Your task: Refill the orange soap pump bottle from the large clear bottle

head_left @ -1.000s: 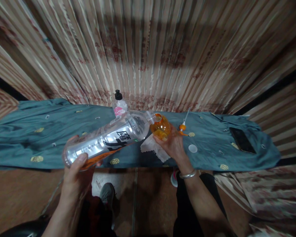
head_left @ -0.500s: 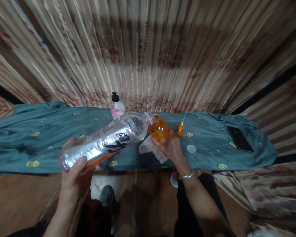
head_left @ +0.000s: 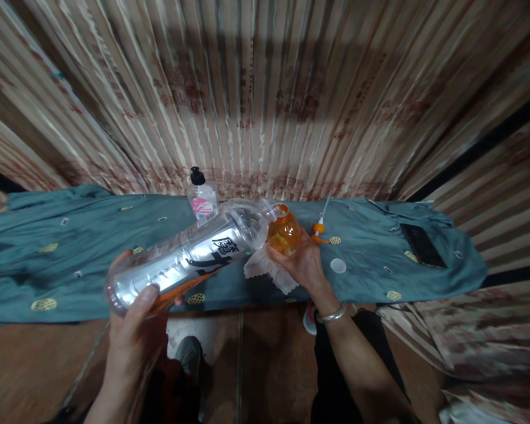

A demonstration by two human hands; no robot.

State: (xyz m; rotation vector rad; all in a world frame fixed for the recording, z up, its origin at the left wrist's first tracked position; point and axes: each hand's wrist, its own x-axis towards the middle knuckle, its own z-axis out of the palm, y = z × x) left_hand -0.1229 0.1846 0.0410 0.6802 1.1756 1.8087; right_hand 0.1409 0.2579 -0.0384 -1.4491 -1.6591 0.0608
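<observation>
My left hand (head_left: 139, 321) is wrapped round the base of a large clear plastic bottle (head_left: 176, 268) with a silver and orange label. The bottle is tilted, its neck up and to the right, against the open mouth of a small orange see-through bottle (head_left: 283, 235). Around that orange bottle my right hand (head_left: 307, 265) is closed, with a bangle on the wrist. Some liquid seems to lie inside the orange bottle. Behind it on the right rests an orange pump head (head_left: 319, 228) with a thin tube. Under the hands lies a crumpled white tissue (head_left: 271, 274).
A clear bottle with a black cap (head_left: 202, 194) stands at the back of the cloth-covered table (head_left: 86, 253). On the right are a white disc (head_left: 338, 266) and a black phone (head_left: 423, 245). A striped curtain (head_left: 265, 106) hangs close behind.
Both hands keep their hold, and the two bottles stay mouth to mouth. The view has shifted slightly, so the table items appear a little further left.
</observation>
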